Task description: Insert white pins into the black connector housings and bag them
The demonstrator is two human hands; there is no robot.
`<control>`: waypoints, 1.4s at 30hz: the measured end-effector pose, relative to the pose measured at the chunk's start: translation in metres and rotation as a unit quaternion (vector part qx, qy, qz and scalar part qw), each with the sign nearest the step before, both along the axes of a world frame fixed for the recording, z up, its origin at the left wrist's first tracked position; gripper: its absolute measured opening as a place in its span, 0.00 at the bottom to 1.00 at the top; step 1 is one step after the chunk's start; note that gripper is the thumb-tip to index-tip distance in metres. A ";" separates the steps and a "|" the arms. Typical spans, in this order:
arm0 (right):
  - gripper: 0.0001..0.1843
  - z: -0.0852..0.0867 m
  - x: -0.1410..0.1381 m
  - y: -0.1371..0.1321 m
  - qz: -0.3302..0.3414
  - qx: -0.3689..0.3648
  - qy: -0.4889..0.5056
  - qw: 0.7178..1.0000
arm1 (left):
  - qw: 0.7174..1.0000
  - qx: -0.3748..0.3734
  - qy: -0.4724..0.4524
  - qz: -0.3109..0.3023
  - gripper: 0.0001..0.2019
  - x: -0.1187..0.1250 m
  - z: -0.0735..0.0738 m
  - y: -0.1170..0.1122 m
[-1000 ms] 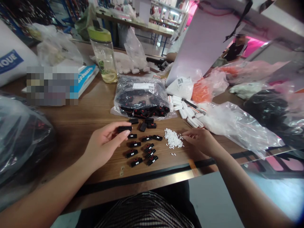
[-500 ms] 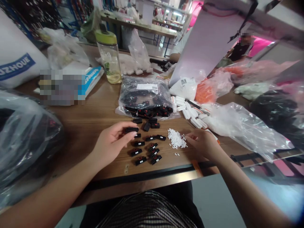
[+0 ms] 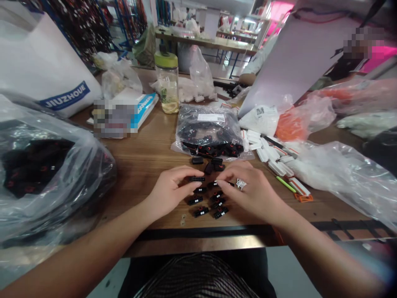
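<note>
Left hand (image 3: pixel 170 192) holding black connector (image 3: pixel 197 179), right hand (image 3: pixel 252 194) just beside — wooden table (image 3: pixel 136 159)

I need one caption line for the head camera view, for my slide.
Left hand with a black connector over more connectors on a wooden table, ringed right hand beside it.

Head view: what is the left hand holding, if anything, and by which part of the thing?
The left hand holds a black plastic connector housing, pinched across its right end between the thumb and fingertips.
</note>
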State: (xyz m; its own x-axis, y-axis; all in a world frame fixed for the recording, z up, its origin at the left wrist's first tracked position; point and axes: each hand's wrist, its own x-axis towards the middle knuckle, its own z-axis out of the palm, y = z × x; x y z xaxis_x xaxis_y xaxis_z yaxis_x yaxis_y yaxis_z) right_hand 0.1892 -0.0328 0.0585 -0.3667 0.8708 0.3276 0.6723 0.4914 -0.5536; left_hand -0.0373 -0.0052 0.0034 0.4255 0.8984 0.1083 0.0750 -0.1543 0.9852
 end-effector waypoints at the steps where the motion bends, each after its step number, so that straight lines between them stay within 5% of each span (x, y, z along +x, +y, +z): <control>1: 0.06 -0.002 -0.009 0.003 0.019 0.004 -0.002 1.000 | 1.000 0.010 -0.006 -0.003 0.10 0.000 -0.001 0.000; 6: 0.05 -0.010 -0.025 0.012 0.044 0.022 -0.026 0.998 | 1.000 0.023 -0.022 0.000 0.08 0.001 -0.001 0.001; 42: 0.06 -0.014 -0.027 0.011 0.046 0.024 0.010 0.999 | 0.998 0.060 -0.003 0.011 0.08 0.001 -0.003 0.001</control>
State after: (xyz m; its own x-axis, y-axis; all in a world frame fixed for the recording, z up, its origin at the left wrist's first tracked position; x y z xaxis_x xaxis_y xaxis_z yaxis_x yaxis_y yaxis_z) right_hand 0.1625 -0.0219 0.0449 -0.4374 0.8168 0.3762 0.6115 0.5769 -0.5416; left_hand -0.0367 -0.0042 0.0003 0.4045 0.8882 0.2180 0.0738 -0.2693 0.9602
